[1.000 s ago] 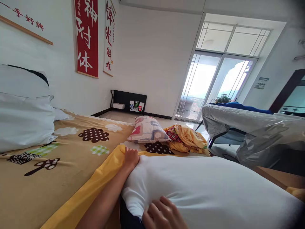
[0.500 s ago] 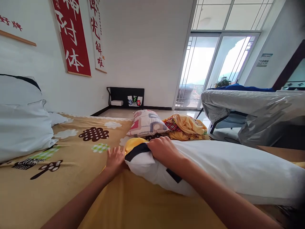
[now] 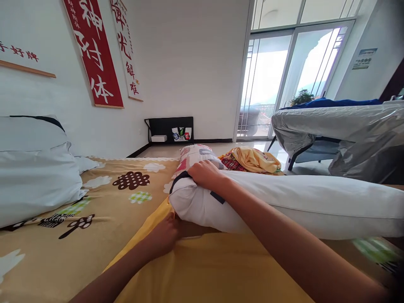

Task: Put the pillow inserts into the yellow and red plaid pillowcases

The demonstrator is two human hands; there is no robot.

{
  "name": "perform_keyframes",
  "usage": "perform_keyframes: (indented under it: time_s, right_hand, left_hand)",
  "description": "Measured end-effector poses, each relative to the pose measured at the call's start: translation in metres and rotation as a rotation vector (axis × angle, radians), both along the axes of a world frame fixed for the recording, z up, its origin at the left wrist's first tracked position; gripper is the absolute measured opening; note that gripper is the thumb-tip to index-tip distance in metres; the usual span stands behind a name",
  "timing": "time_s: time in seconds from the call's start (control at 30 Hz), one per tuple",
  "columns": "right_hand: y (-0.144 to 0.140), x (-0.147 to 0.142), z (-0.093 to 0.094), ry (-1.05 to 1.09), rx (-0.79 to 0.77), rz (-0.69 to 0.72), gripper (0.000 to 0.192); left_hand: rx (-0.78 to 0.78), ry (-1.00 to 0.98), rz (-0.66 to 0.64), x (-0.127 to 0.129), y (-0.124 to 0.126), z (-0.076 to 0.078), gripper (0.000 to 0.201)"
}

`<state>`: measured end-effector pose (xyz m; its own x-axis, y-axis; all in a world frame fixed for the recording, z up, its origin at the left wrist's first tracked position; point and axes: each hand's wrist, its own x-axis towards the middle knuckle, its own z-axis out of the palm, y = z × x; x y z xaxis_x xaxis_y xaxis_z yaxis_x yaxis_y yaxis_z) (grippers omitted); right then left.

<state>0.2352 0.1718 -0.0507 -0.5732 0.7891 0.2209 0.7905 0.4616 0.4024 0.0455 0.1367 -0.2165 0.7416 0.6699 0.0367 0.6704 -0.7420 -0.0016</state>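
On a tan bedsheet (image 3: 107, 221) printed with clouds and trees, we take hold of a long white pillow (image 3: 318, 200) by its left end, which is banded in black. Our right hand (image 3: 205, 173) reaches over the top of that end, fingers bent down and partly closed on the fabric beside the dark trim. Our left hand (image 3: 163, 233), just below it, is curled nearly into a fist and gripping the edge of a yellow cloth (image 3: 217, 269); we cannot tell how much fabric lies inside the fingers. The pillow lies on its side across the bed, running off toward the right of the view, with the yellow cloth spread in front of it.

Just beyond the pillow, we see a patchwork-print cushion (image 3: 192, 153) beside a crumpled yellow bundle (image 3: 256, 160) with red plaid showing. White pillows (image 3: 34, 183) are piled at left, below a red hanging scroll (image 3: 97, 54). Sliding glass doors (image 3: 265, 80) brighten the back of the room, near a plastic-draped surface (image 3: 334, 120) topped with blue fabric (image 3: 342, 103).
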Motion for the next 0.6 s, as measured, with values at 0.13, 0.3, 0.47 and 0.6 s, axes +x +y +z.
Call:
perform_keyframes:
  time_s: [0.13,0.3,0.47,0.6]
  right_hand:
    - [0.017,-0.004,-0.006,-0.041,0.042,0.115,0.034]
    - [0.012,-0.011,-0.048,-0.165,0.046,0.427,0.039]
    - [-0.007,-0.015,-0.095,-0.288,-0.104,0.541,0.025]
    - [-0.027,-0.012,-0.120,-0.324,-0.180,0.551,0.020]
  left_hand:
    - [-0.101,0.105,-0.023,0.019,-0.030,0.019,0.024]
    - [-0.124,-0.130,-0.075,0.020,-0.047,0.056,0.023]
    - [-0.118,-0.059,0.092,0.008,-0.044,0.055,0.013]
    - [-0.070,-0.007,0.080,0.008,-0.052,0.036,0.021]
